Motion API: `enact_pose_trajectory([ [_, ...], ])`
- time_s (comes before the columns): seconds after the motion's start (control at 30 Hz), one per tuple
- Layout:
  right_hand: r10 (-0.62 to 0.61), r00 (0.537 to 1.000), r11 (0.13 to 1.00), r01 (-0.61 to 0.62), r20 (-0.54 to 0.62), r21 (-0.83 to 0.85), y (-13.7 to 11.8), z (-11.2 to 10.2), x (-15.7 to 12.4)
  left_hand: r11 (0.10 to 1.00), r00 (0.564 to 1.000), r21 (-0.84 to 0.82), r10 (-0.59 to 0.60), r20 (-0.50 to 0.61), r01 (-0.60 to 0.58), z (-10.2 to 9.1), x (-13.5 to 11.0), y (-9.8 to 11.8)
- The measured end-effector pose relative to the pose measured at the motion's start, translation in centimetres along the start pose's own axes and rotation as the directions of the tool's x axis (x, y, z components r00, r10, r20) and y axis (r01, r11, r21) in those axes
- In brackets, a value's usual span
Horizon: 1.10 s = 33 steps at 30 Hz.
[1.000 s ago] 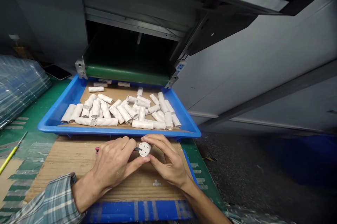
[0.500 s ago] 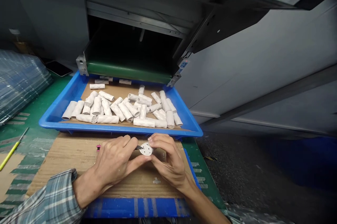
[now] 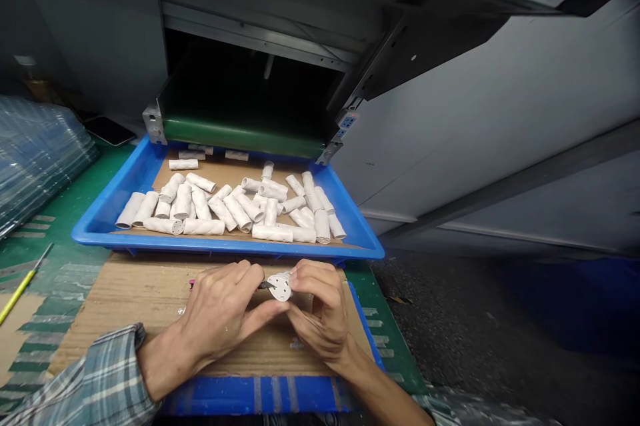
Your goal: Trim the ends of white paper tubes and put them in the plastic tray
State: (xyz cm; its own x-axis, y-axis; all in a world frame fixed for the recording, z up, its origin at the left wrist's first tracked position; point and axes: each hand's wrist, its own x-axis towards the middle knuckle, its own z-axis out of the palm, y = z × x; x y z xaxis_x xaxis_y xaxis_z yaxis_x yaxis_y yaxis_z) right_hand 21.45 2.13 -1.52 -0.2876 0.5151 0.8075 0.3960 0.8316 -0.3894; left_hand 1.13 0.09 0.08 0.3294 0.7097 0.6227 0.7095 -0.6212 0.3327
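Observation:
My right hand (image 3: 320,309) is closed around a white tube (image 3: 280,287), whose round end face, with several small dark holes, is turned to me. My left hand (image 3: 220,313) is wrapped round a slim tool (image 3: 265,285); its dark pointed tip touches the holed face and a pink end pokes out behind the knuckles. Most of the tool is hidden by the fingers, so its exact kind cannot be made out. The left thumb reaches the lower edge of the tube. Both hands are above a cardboard sheet (image 3: 135,313).
Just beyond the hands sits a blue tray (image 3: 225,249) holding many similar white tubes (image 3: 204,227). A green conveyor belt (image 3: 240,135) ends over its back edge. At left are a yellow-handled tool (image 3: 17,296), a phone (image 3: 110,131) and clear plastic packaging (image 3: 40,153).
The tube has tilted in my right hand, so a bit of its side shows above the end face. The tool has shifted slightly right, its tip still at the face.

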Motion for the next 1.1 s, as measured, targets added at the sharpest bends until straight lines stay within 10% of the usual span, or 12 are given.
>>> enact_pose_trajectory([
  [1.1, 0.186, 0.972, 0.951, -0.215, 0.143, 0.221, -1.00, 0.60, 0.08, 0.974, 0.969, -0.090, 0.190, -0.156, -0.206, 0.01, 0.06, -0.66],
])
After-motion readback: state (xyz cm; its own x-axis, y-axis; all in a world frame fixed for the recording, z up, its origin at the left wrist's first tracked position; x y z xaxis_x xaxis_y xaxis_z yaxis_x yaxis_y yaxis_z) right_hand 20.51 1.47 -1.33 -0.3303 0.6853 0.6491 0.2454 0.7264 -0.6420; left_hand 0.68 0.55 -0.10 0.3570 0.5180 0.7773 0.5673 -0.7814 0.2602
